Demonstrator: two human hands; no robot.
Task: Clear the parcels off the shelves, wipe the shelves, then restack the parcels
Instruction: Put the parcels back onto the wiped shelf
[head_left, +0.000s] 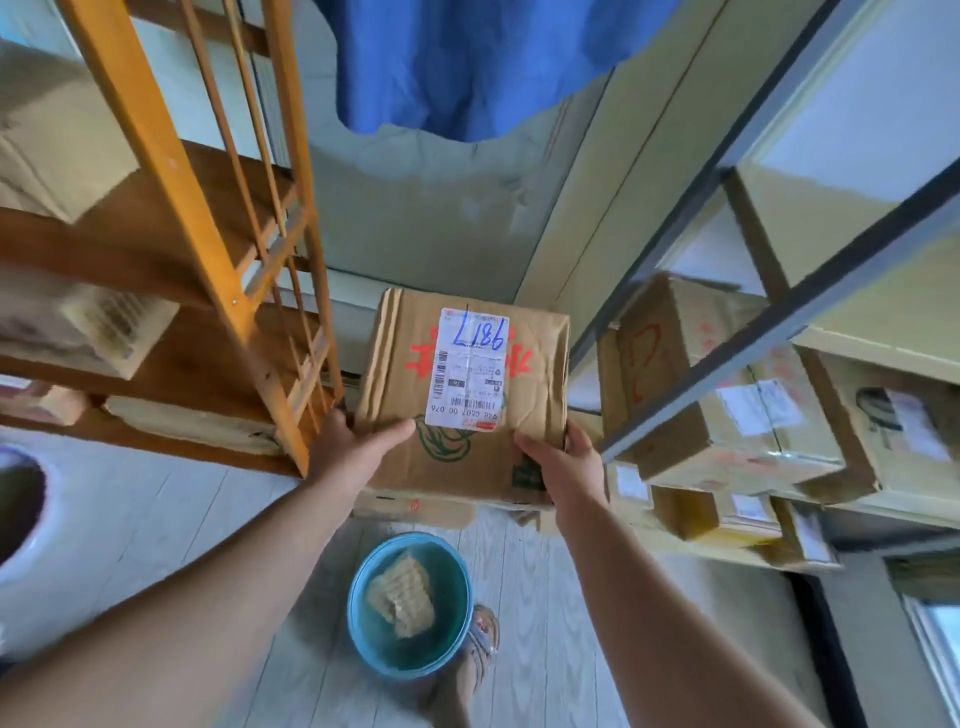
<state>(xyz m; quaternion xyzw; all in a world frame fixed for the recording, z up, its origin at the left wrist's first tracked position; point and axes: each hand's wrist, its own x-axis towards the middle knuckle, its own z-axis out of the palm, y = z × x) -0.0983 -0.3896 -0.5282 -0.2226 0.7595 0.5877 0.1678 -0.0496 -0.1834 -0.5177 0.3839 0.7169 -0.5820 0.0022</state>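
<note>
Between the wooden shelf (156, 249) and the metal rack (779, 291), the parcel (467, 395) sits on a stack; left hand (353, 447) and right hand (566, 462) grip its near corners.

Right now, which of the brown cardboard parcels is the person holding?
The creased brown cardboard parcel with the blue handwritten white label, gripped between left hand and right hand; the others sit untouched on shelves.

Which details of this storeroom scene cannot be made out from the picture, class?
Head view:
- Small print on the parcel label: too small.
- Fingers of both hands: hidden behind the parcel.
- Boxes on the wooden shelf: blurred.
- Parcels on the metal shelf: labels blurred.
</note>
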